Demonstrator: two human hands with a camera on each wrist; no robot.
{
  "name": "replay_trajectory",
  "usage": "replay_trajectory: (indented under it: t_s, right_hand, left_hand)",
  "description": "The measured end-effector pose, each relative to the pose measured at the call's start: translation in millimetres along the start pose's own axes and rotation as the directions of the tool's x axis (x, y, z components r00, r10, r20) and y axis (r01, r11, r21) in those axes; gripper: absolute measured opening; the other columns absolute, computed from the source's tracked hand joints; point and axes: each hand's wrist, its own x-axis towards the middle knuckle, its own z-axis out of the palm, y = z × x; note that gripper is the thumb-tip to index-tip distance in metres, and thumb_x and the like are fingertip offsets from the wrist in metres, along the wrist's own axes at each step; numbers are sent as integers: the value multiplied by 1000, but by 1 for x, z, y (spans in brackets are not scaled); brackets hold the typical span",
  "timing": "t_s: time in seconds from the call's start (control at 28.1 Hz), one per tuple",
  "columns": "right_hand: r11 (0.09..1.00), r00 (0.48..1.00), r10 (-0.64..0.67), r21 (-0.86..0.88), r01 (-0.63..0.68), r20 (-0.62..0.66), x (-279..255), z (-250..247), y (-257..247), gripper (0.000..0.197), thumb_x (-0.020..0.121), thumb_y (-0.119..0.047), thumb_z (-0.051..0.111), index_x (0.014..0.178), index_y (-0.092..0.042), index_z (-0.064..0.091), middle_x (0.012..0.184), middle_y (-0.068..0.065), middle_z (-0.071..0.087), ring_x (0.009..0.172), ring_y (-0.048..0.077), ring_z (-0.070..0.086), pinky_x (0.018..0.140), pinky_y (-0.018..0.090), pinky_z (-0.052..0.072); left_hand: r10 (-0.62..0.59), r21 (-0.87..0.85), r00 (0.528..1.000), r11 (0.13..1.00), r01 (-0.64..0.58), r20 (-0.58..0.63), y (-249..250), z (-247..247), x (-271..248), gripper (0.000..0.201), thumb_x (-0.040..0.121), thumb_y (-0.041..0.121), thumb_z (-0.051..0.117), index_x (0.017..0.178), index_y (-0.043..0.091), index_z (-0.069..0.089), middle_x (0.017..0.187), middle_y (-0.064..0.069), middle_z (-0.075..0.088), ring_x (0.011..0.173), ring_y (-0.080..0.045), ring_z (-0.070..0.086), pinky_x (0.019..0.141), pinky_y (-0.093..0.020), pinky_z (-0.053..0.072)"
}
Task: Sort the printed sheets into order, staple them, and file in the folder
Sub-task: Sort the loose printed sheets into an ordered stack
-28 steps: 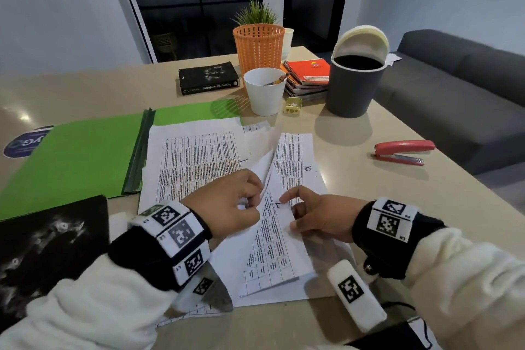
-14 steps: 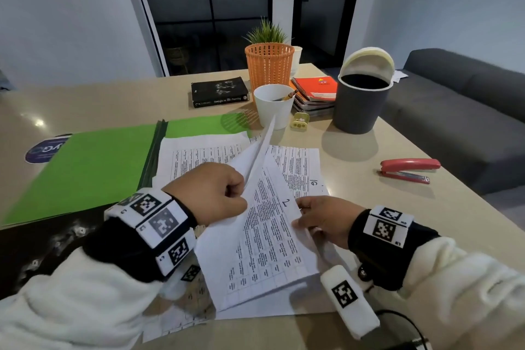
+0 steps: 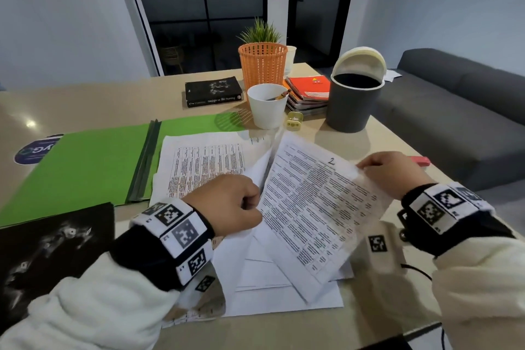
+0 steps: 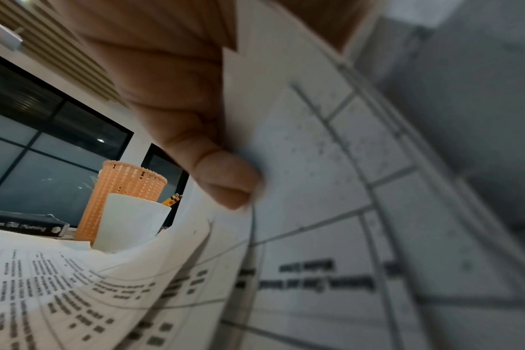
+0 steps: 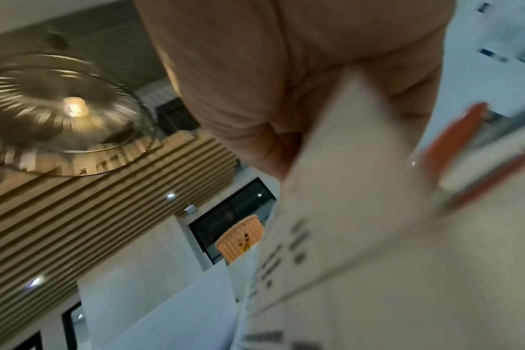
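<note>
head view: right hand (image 3: 393, 172) pinched the top right corner of the sheet marked 2 (image 3: 315, 207), lifted off the table (image 3: 355, 145) and tilted. left hand (image 3: 230, 203) gripped folded-up sheets (image 3: 262, 167) at their left edge, just beside sheet 2. more printed sheets (image 3: 204, 162) lay flat on the green folder (image 3: 85, 162), open to the left. red stapler (image 3: 422, 160) mostly hidden behind the right hand.

left wrist view: fingers (image 4: 225, 175) curled around paper edge (image 4: 315, 165), orange basket (image 4: 120, 196) beyond.

right wrist view: blurred; hand (image 5: 285, 83) clamped on paper corner (image 5: 345, 189).
</note>
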Motion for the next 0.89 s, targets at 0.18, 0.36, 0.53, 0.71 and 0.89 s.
replay_trajectory:
  t_s: [0.18, 0.36, 0.53, 0.71, 0.89]
  right_hand:
    - [985, 969, 40, -171, 2, 245, -6, 16, 6, 34, 93, -51, 47, 93, -23, 64, 83, -2, 69, 58, 12, 57, 56, 23, 47]
    - [967, 971, 92, -254, -34, 221, 0, 17, 6, 16, 93, -25, 53, 84, -18, 65, 66, -2, 62, 51, 11, 53, 42, 18, 37]
    - [990, 995, 98, -106, -97, 9, -1, -12, 24, 17, 85, -12, 51, 85, -18, 66, 70, 7, 66, 65, 26, 63, 63, 30, 50]
    - [995, 939, 94, 44, -84, -331, -14, -62, 33, 28, 89, -15, 52, 61, -10, 55, 60, 14, 56, 63, 29, 52, 60, 33, 38]
    - [962, 864, 151, 272, -17, -481, -7, -78, 40, 17, 87, -22, 51, 78, -10, 57, 75, 16, 60, 69, 26, 55, 70, 36, 45]
  left_hand:
    - [-23, 5, 999, 1000, 23, -35, 0, -4, 4, 13, 78, 20, 60, 73, 8, 59, 77, 1, 57, 69, -12, 49, 64, -23, 40]
    - [-65, 1, 998, 998, 65, -22, -7, -10, 0, 13, 78, 20, 60, 72, 9, 59, 73, 4, 54, 69, -12, 50, 65, -25, 42]
    - [-84, -36, 996, 996, 83, -12, -10, -7, 1, 11, 78, 19, 60, 73, 9, 59, 76, 3, 56, 69, -12, 50, 64, -22, 41]
    - [-32, -103, 998, 994, 38, 61, -8, 5, 8, 13, 82, 25, 62, 70, 18, 62, 79, 4, 62, 74, -12, 59, 69, -24, 46]
    - [65, -388, 996, 921, -34, 66, -5, 5, 11, 14, 93, 33, 53, 90, 44, 62, 100, 21, 58, 88, 2, 57, 84, -21, 46]
